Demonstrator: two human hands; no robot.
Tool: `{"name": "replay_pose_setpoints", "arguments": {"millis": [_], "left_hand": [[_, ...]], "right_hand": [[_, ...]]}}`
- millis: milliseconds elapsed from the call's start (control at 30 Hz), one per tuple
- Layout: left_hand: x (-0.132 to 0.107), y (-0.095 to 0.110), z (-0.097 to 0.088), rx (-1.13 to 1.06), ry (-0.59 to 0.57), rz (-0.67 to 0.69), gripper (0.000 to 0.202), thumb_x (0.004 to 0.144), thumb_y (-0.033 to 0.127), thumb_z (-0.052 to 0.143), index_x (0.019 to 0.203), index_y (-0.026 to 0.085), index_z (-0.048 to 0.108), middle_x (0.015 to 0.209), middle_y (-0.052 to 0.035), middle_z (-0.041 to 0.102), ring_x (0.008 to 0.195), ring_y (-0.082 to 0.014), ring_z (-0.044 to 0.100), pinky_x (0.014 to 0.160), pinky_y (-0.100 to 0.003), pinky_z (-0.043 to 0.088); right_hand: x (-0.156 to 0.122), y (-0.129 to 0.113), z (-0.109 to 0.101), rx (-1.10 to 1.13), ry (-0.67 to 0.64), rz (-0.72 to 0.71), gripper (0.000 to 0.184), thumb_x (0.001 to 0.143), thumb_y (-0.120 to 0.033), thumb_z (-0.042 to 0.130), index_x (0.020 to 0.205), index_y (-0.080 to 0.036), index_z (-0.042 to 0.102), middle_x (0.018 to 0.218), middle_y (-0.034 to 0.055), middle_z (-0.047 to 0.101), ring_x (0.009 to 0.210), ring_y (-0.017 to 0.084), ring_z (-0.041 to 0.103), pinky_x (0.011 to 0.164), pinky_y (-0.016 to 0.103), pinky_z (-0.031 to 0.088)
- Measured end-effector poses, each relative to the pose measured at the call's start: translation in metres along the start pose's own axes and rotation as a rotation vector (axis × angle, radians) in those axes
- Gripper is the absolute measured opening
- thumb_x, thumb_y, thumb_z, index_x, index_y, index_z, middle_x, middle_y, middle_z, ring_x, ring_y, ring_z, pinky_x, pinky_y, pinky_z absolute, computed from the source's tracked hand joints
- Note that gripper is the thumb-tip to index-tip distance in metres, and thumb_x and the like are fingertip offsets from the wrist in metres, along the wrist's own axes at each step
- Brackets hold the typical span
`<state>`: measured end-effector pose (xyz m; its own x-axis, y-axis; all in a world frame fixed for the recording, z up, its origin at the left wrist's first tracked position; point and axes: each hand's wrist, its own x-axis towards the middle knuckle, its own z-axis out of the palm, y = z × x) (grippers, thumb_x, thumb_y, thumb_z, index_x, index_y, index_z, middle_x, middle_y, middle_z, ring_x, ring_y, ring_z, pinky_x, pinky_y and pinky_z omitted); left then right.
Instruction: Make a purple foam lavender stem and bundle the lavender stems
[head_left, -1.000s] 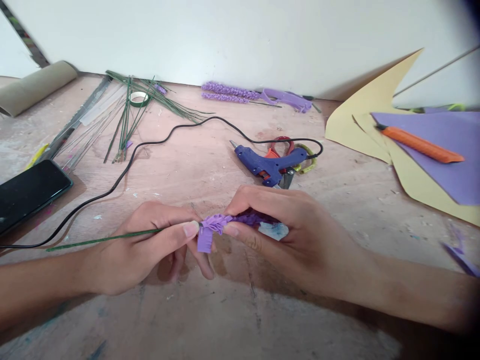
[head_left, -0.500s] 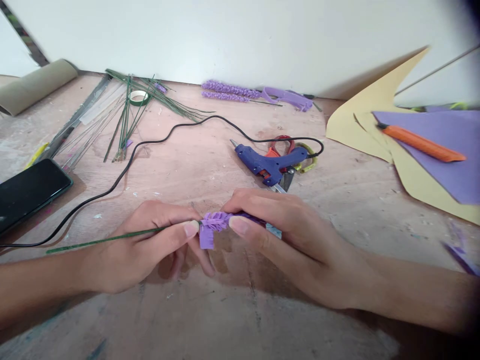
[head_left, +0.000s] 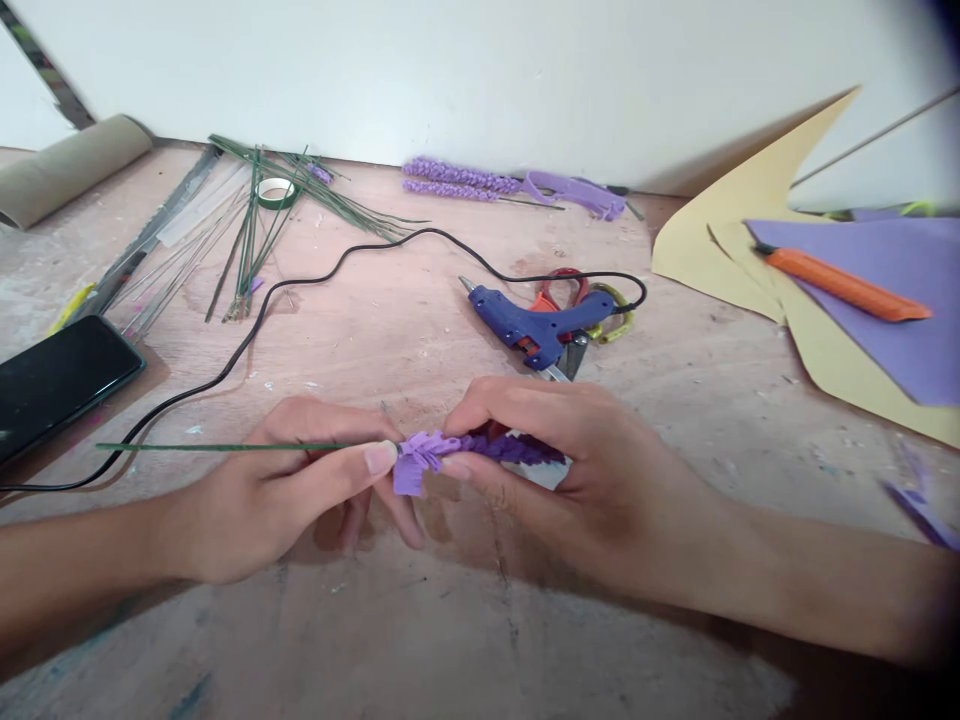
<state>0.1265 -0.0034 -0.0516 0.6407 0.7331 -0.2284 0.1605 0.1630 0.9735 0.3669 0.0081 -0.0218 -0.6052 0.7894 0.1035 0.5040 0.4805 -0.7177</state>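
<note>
A purple paper flower [head_left: 428, 449] on a green stem [head_left: 217, 447] lies level between my hands, low over the table. With thumb and finger, my left hand [head_left: 311, 470] pinches it where stem and fringed paper meet; a short fringed paper end [head_left: 408, 477] hangs down there. My right hand [head_left: 577, 480] is closed on the flower head from the other side. Darker purple petals [head_left: 525, 449] run back between the right thumb and fingers, and the palm partly hides them.
Beyond my hands a blue glue gun [head_left: 525, 322] rests on scissors [head_left: 566, 290]; its black cord [head_left: 300, 283] crosses leftward. A phone [head_left: 67, 385], green wires [head_left: 244, 250], tape roll [head_left: 276, 193] and cardboard tube [head_left: 75, 170] stand left. An orange cutter [head_left: 847, 283] lies right on purple paper [head_left: 900, 350].
The stem has swung from slanting to nearly level as the flower turned. My right thumb has shifted slightly left and down, and more of the dark petals shows between its fingers.
</note>
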Motion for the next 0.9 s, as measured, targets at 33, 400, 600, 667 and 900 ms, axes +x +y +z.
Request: {"name": "replay_pose_setpoints", "arguments": {"millis": [33,400,600,667,900], "left_hand": [[-0.0002,0.0004,0.0001,0.015,-0.01,0.005,0.048,0.102,0.047,0.049,0.085,0.013,0.077,0.079,-0.0095,0.077,0.053,-0.0133,0.062,0.05,-0.022,0.05],[0.0024,0.0039,-0.0002,0.126,0.018,0.047,0.044,0.104,0.04,0.045,0.084,0.014,0.074,0.07,-0.0037,0.072,0.053,-0.0119,0.06,0.052,-0.021,0.047],[0.0012,0.0042,0.0001,0.109,0.031,0.014,0.043,0.103,0.04,0.047,0.084,0.016,0.076,0.074,-0.0043,0.075,0.054,-0.0123,0.061,0.051,-0.021,0.048],[0.0012,0.0035,0.0002,0.105,0.025,0.015,0.043,0.103,0.041,0.047,0.084,0.017,0.077,0.075,-0.0043,0.076,0.053,-0.012,0.061,0.051,-0.021,0.049],[0.0023,0.0023,0.0015,0.011,0.022,0.022,0.04,0.102,0.042,0.049,0.084,0.018,0.075,0.078,-0.0051,0.079,0.052,-0.0122,0.06,0.05,-0.021,0.049]], "right_hand": [[-0.0004,0.0002,0.0006,0.007,-0.007,0.007,0.01,0.095,-0.022,0.062,0.085,-0.022,0.063,0.075,-0.001,0.066,0.065,0.014,0.058,0.058,0.029,0.043],[0.0033,-0.001,-0.0027,0.096,-0.092,-0.144,0.027,0.104,-0.017,0.045,0.08,-0.018,0.058,0.077,-0.0006,0.061,0.073,0.011,0.057,0.069,0.025,0.045],[0.0023,0.0029,0.0002,0.012,-0.02,-0.134,0.022,0.103,-0.019,0.053,0.083,-0.015,0.061,0.075,-0.0004,0.059,0.072,0.011,0.054,0.067,0.025,0.041],[0.0011,0.004,0.0005,0.026,-0.012,-0.115,0.022,0.102,-0.02,0.054,0.082,-0.015,0.062,0.075,-0.0005,0.06,0.072,0.011,0.055,0.066,0.025,0.041],[0.0016,0.0033,-0.001,0.069,-0.013,-0.088,0.019,0.099,-0.021,0.061,0.082,-0.016,0.066,0.074,-0.0014,0.062,0.069,0.01,0.055,0.062,0.023,0.041]]}}
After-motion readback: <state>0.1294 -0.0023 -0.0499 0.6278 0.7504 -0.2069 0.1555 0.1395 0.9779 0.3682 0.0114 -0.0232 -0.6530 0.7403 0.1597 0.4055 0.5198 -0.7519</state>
